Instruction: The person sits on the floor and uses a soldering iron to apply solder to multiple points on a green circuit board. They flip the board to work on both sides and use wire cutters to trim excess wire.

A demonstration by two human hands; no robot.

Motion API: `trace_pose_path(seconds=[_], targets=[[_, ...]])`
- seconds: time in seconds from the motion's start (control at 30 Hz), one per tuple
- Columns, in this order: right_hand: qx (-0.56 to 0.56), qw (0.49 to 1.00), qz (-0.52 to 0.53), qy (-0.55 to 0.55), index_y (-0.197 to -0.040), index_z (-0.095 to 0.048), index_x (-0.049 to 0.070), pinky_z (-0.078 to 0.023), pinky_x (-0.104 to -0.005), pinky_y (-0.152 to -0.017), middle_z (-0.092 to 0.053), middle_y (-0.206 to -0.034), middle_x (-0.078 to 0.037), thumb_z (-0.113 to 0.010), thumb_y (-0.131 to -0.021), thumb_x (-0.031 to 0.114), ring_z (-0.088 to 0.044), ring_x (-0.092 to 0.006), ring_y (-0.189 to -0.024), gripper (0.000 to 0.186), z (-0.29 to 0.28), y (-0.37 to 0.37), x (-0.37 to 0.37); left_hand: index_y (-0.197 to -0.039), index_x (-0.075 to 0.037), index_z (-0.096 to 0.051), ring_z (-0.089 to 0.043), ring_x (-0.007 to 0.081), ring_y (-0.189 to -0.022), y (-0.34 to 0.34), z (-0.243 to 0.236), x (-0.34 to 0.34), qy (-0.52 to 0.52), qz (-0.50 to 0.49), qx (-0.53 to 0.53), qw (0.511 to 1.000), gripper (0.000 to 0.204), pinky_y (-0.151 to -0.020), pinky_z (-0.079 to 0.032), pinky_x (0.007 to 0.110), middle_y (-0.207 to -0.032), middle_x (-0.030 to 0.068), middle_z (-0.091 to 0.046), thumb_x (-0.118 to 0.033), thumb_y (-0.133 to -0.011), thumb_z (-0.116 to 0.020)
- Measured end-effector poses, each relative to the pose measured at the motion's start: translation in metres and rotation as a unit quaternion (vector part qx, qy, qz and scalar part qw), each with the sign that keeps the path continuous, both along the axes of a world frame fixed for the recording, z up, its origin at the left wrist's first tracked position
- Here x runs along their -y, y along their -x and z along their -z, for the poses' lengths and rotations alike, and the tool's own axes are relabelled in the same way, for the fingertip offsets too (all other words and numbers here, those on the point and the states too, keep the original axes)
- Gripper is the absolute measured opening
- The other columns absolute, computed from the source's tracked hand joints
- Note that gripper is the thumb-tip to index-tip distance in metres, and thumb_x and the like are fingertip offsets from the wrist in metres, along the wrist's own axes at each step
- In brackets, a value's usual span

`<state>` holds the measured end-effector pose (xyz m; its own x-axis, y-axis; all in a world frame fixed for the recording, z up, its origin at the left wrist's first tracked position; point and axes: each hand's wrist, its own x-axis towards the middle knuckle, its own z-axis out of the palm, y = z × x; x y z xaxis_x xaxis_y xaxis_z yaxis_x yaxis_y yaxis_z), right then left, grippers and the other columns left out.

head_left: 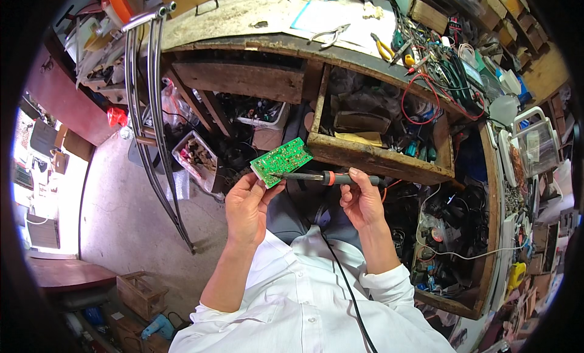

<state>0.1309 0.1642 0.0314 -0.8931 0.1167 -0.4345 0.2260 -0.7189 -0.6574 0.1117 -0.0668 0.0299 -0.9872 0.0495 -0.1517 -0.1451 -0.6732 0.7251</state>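
My left hand (246, 204) grips a green circuit board (287, 156) by its lower left end, its face covered in small solder points. My right hand (362, 201) holds a dark soldering iron (315, 177) with an orange band, its metal tip reaching left onto or just over the board near my left fingers; whether it touches cannot be made out. Both hands are in front of my white shirt, below an open wooden drawer (380, 156).
A cluttered workbench (255, 41) with pliers (328, 35) and tangled leads (426, 94) runs along the top. Curved metal rails (155, 146) lean at the left beside a bin (196, 176). Another packed drawer (450, 268) is at the lower right; a small wooden crate (141, 294) sits on the floor.
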Motion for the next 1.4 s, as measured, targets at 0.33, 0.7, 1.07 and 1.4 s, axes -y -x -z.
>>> trace_pose_path(seconds=[0.33,0.7,1.07,1.4], targets=[[-0.026,0.999,-0.014,0.020,-0.083,-0.057,0.011,-0.055,-0.0274,-0.047,-0.066,-0.067,-0.007,-0.067,-0.094,0.019,-0.062,-0.0130,-0.049,0.017,0.0020,-0.0003,-0.0041,-0.115,0.008,-0.059,-0.070,0.0276,-0.097,0.0019,-0.0023,-0.0003,0.001,-0.004,0.009,1.000,0.019,-0.087,-0.061,0.034,-0.110,0.0183,-0.068,-0.002,-0.100,-0.053],[-0.059,0.998,-0.028,0.006,-0.083,-0.056,0.010,-0.055,-0.0280,-0.047,-0.067,-0.068,-0.008,-0.065,-0.095,0.017,-0.063,-0.0131,-0.050,0.018,0.0070,-0.0036,-0.0053,-0.114,0.009,-0.060,-0.071,0.0277,-0.095,0.0022,-0.0007,-0.0006,-0.001,-0.012,0.012,1.000,0.019,-0.085,-0.061,0.034,-0.108,0.0182,-0.069,-0.001,-0.099,-0.054],[-0.071,0.997,-0.027,0.005,-0.083,-0.056,0.008,-0.055,-0.0289,-0.047,-0.067,-0.069,-0.009,-0.065,-0.096,0.016,-0.063,-0.0131,-0.050,0.017,0.0056,-0.0052,-0.0058,-0.112,0.008,-0.061,-0.071,0.0280,-0.095,0.0019,0.0031,-0.0013,-0.013,-0.022,0.021,0.999,0.017,-0.086,-0.062,0.035,-0.107,0.0173,-0.069,0.000,-0.099,-0.055],[-0.076,0.997,-0.027,-0.001,-0.083,-0.056,0.009,-0.055,-0.0294,-0.048,-0.067,-0.069,-0.009,-0.065,-0.096,0.016,-0.063,-0.0136,-0.050,0.017,0.0054,-0.0070,-0.0070,-0.113,0.007,-0.061,-0.071,0.0279,-0.096,0.0012,0.0035,-0.0019,-0.020,-0.020,0.023,0.999,0.017,-0.087,-0.062,0.036,-0.108,0.0170,-0.069,0.000,-0.098,-0.055]])
